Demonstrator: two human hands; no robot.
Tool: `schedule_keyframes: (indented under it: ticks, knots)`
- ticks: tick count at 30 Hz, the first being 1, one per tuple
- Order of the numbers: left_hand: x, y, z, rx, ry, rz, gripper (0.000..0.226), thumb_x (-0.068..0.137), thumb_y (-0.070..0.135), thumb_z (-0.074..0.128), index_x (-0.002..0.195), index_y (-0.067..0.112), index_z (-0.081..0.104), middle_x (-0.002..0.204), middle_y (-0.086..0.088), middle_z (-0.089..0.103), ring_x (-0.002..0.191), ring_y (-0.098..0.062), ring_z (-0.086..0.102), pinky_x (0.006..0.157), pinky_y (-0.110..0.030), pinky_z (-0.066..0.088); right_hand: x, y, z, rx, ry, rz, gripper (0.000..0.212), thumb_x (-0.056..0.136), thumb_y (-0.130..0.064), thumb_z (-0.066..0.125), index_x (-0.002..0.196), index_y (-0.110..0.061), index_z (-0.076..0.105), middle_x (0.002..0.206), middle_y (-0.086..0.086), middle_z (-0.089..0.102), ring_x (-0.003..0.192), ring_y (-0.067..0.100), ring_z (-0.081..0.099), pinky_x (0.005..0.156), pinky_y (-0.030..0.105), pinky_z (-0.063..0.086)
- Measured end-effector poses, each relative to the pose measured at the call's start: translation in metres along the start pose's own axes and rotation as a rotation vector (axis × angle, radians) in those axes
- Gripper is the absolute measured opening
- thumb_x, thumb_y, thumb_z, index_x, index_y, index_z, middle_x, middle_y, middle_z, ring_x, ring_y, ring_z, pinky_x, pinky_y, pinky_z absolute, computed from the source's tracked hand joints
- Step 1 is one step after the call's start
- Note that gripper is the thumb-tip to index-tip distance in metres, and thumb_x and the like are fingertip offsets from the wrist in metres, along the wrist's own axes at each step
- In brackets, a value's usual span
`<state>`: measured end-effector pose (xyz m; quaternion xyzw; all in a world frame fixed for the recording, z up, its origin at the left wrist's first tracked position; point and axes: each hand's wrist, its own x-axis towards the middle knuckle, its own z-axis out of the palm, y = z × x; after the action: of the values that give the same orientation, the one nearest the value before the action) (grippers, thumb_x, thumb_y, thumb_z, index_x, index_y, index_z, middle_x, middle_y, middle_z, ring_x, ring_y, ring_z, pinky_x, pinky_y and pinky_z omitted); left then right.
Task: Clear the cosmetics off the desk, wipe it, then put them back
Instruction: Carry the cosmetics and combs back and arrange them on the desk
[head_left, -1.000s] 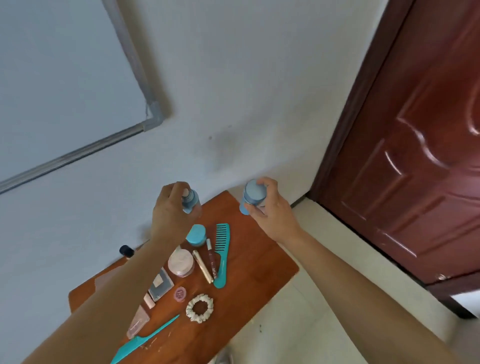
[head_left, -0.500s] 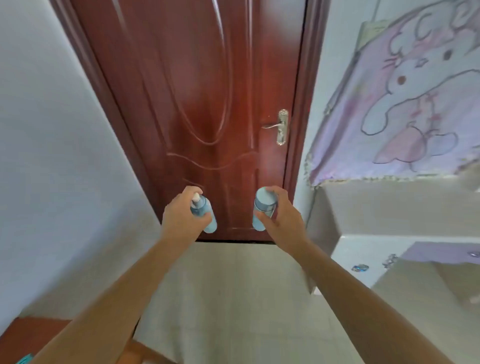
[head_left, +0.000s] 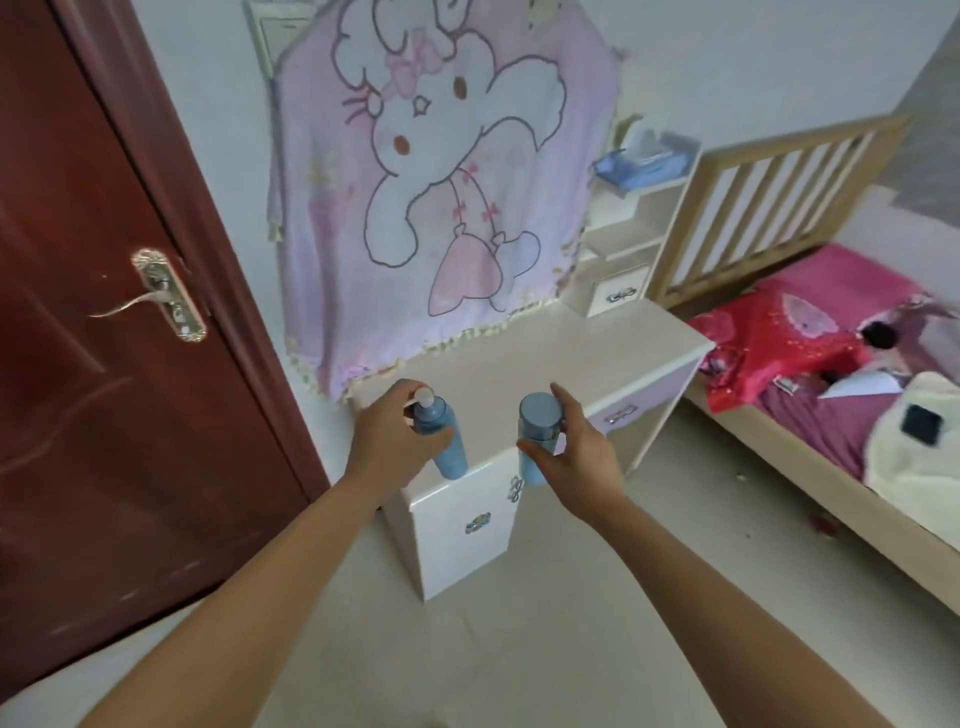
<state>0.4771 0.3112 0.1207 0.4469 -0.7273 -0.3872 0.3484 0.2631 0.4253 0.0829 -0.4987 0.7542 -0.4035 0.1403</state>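
A dark red door (head_left: 104, 389) fills the left of the frame. A pink cartoon cloth (head_left: 441, 182) hangs at upper centre behind a white worktop (head_left: 545, 358), and a bed (head_left: 831, 395) with red bedding lies at right. At centre, overlapping the worktop's near edge, the left hand (head_left: 387, 441) curls round a blue pump bottle (head_left: 449, 452). Its white nozzle points to the upper left and its long axis slants to the lower right. Close by but apart, the right hand (head_left: 576, 457) grips a blue capped bottle (head_left: 540, 421), cap toward the camera, body running straight down. A shelf (head_left: 639, 208) at upper right holds a blue tissue box (head_left: 639, 161). The drawers (head_left: 452, 540) under the worktop are closed. What the bottles contain cannot be told.
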Motion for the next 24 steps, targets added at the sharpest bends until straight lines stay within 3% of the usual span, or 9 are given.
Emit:
schedule_keyframes:
  ticks: [2, 6, 11, 14, 17, 24]
  knots:
    - [0.032, 0.011, 0.037, -0.003, -0.053, 0.043, 0.039, 0.067, 0.012, 0.08, 0.098, 0.028, 0.061, 0.093, 0.011, 0.066, 0.085, -0.019, 0.063, 0.072, -0.033, 0.054, 0.026, 0.024, -0.025, -0.045, 0.026, 0.017, 0.077, 0.085, -0.042, 0.073, 0.147, -0.034, 0.03, 0.138, -0.006, 0.056, 0.122, 0.017, 0.054, 0.092, 0.021, 0.04]
    - [0.085, 0.036, 0.098, 0.039, -0.132, 0.132, 0.041, 0.068, 0.012, 0.082, 0.101, 0.025, 0.061, 0.093, 0.008, 0.065, 0.081, -0.021, 0.062, 0.068, -0.029, 0.053, 0.074, 0.066, -0.072, -0.057, 0.124, 0.096, 0.07, 0.083, -0.044, 0.073, 0.141, -0.04, 0.032, 0.131, -0.01, 0.058, 0.114, 0.02, 0.058, 0.083, 0.025, 0.042]
    - [0.146, 0.054, 0.171, 0.106, -0.167, 0.135, 0.041, 0.068, 0.017, 0.083, 0.1, 0.029, 0.061, 0.087, 0.016, 0.063, 0.077, -0.021, 0.063, 0.057, -0.019, 0.048, 0.137, 0.127, -0.111, 0.013, 0.155, 0.136, 0.07, 0.083, -0.044, 0.073, 0.14, -0.042, 0.033, 0.133, -0.013, 0.058, 0.115, 0.017, 0.058, 0.089, 0.032, 0.049]
    - [0.177, 0.057, 0.214, 0.124, -0.119, 0.078, 0.04, 0.068, 0.021, 0.085, 0.098, 0.031, 0.06, 0.09, 0.014, 0.063, 0.081, -0.019, 0.065, 0.065, -0.028, 0.055, 0.186, 0.167, -0.124, 0.023, 0.103, 0.111, 0.07, 0.083, -0.043, 0.073, 0.141, -0.039, 0.033, 0.133, -0.011, 0.058, 0.115, 0.019, 0.058, 0.092, 0.038, 0.051]
    - [0.205, 0.065, 0.247, 0.132, -0.059, 0.006, 0.042, 0.069, 0.023, 0.085, 0.098, 0.035, 0.057, 0.094, 0.016, 0.062, 0.086, -0.016, 0.066, 0.07, -0.027, 0.057, 0.234, 0.195, -0.134, 0.008, 0.054, 0.074, 0.07, 0.083, -0.042, 0.073, 0.142, -0.034, 0.035, 0.133, -0.008, 0.058, 0.115, 0.019, 0.058, 0.09, 0.032, 0.05]
    - [0.27, 0.088, 0.282, 0.197, 0.153, 0.016, 0.038, 0.071, 0.024, 0.082, 0.099, 0.032, 0.058, 0.094, 0.013, 0.065, 0.084, -0.01, 0.063, 0.073, -0.029, 0.058, 0.347, 0.225, -0.151, 0.105, -0.087, -0.047, 0.069, 0.082, -0.035, 0.077, 0.14, -0.029, 0.04, 0.127, -0.009, 0.061, 0.109, 0.019, 0.06, 0.089, 0.038, 0.053]
